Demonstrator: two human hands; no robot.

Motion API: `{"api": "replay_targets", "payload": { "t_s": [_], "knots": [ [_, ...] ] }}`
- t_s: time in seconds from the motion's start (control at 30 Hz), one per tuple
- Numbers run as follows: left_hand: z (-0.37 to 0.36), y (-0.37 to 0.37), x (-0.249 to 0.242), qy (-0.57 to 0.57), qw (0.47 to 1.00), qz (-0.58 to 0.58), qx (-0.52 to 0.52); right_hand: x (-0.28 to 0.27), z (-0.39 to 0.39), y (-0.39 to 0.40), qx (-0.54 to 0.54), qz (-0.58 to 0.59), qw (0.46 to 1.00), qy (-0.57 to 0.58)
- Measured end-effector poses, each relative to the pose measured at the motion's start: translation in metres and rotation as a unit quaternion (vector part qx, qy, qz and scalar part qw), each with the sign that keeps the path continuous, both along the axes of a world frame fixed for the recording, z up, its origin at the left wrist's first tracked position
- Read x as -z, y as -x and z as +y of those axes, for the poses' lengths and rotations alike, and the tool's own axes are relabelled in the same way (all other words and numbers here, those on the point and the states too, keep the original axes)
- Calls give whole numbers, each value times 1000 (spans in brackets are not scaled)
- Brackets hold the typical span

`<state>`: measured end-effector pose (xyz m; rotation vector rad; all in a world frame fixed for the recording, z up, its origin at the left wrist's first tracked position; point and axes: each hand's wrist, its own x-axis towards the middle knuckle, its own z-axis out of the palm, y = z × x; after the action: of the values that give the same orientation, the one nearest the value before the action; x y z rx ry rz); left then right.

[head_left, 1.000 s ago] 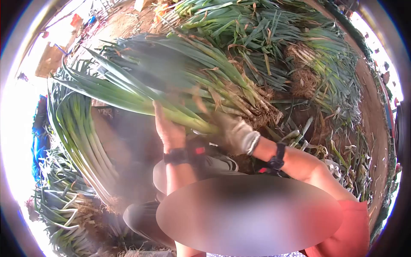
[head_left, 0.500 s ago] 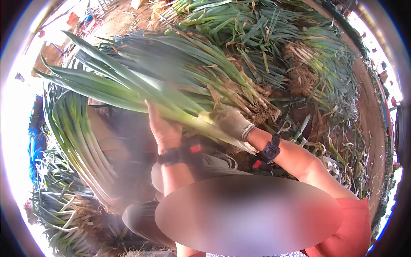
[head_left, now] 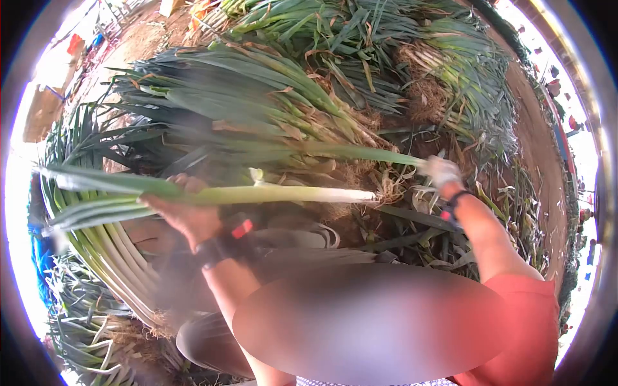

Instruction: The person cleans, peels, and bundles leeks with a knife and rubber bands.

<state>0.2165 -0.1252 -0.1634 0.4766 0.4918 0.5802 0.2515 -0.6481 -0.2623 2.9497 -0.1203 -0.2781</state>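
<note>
My left hand (head_left: pixel 188 211), bare, is closed around the green part of a leek (head_left: pixel 293 195). The leek lies level across the view, its white root end to the right and its blurred leaves to the left. My right hand (head_left: pixel 441 172), in a pale glove, is out to the right, gripping the end of a long green leaf (head_left: pixel 367 154) stretched out toward the left, above the leek. Beside my left forearm, cleaned leeks with white stems (head_left: pixel 125 260) lie in a bundle.
A big heap of untrimmed leeks (head_left: pixel 270 96) with dry roots lies ahead, and more bundles (head_left: pixel 444 77) are at the far right. Leaf scraps (head_left: pixel 515 225) litter the ground on the right. At lower left is another pile of leeks (head_left: pixel 96 321). A blue sheet (head_left: pixel 42 260) shows at the left edge.
My right hand has moved away to the right, pulling a leaf off the leek. My left hand has shifted left and down with the leek, which now lies more level.
</note>
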Motion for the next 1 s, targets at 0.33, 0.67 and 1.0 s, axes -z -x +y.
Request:
{"api": "replay_targets", "payload": {
  "t_s": [0.33,0.67,1.0],
  "knots": [
    [-35,-26,-7,-4,987,-103,123,-73,-2,21,93,139,983,-76],
    [-37,-4,-3,-57,969,-129,202,-86,304,-8,-381,247,826,-335],
    [-8,-1,9,19,949,-256,184,-5,61,-6,-13,101,995,-4]
  ]
}}
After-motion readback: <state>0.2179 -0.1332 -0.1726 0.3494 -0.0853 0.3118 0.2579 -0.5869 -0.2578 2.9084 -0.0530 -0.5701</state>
